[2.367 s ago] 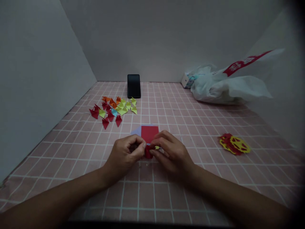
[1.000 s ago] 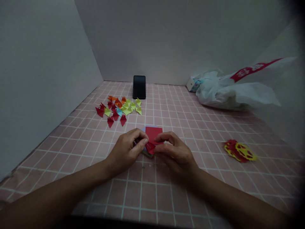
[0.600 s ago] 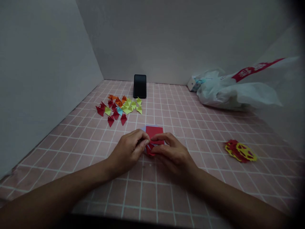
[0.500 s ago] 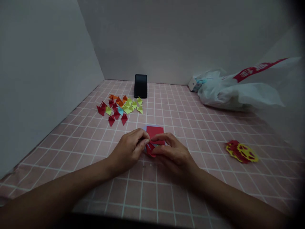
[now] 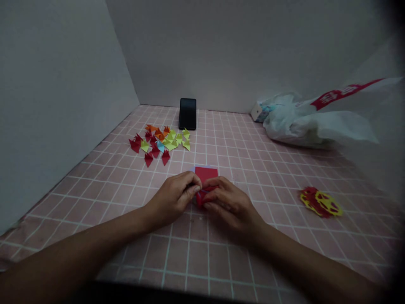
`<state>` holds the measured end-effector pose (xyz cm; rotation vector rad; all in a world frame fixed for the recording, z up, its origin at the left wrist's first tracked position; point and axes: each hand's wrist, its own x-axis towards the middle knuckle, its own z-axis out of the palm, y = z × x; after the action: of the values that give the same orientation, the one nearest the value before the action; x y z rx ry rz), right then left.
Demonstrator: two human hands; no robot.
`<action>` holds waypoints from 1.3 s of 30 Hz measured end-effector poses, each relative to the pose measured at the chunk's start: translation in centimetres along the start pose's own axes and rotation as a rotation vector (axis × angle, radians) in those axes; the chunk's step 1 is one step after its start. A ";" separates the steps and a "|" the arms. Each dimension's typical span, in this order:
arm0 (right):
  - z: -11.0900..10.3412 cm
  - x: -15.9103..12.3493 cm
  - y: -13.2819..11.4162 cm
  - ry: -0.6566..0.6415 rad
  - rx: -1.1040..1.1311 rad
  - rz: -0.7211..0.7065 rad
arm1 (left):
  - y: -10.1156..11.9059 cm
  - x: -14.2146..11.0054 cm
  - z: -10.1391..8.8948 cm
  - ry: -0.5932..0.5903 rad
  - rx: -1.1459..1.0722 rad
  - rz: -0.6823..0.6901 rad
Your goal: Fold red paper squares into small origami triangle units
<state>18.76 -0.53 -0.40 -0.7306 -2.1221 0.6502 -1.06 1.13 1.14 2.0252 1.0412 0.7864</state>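
One small piece of folded red paper (image 5: 199,199) sits between the two hands, a little nearer to the near edge of the desk (image 5: 190,261) than to the far one, its sides bent into a narrow, slightly rounded shape with a saturated, matte colour; the finer creases are hidden by fingers. Just beyond it, a flat red square (image 5: 207,174) with crisp straight edges lies over a pale lavender sheet (image 5: 192,169). The desk's surface is pink, ruled with white lines. Toward its far left corner spreads a loose group of sharp-pointed paper birds (image 5: 155,150) in red, orange, yellow and light blue. A smooth black phone (image 5: 187,114) leans upright near the far edge; at the far right corner a crumpled, translucent white plastic bag (image 5: 294,128) with a red band rests against a small box (image 5: 256,112). Toward the right edge lie red and yellow openwork cut-outs (image 5: 329,204). The left hand (image 5: 174,194) has its grip pinched, thumb against forefinger, on the fold's upper left; the right hand (image 5: 236,207) curls in with a narrow grip on its right side. Both forearms slant inward from the near corners.
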 end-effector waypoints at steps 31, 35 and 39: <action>-0.2 0.0 0.3 0.127 0.074 0.133 | -0.1 0.1 0.0 -0.117 -0.014 0.055; -0.2 0.1 0.5 0.152 0.120 0.156 | -0.2 0.1 0.1 -0.075 -0.016 0.063; -0.1 0.1 0.6 0.200 0.162 0.202 | -0.3 0.0 0.1 -0.028 -0.013 0.075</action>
<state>19.00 -0.01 -0.69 -0.8878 -1.8062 0.8116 -1.11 1.28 0.81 2.0692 0.9468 0.7994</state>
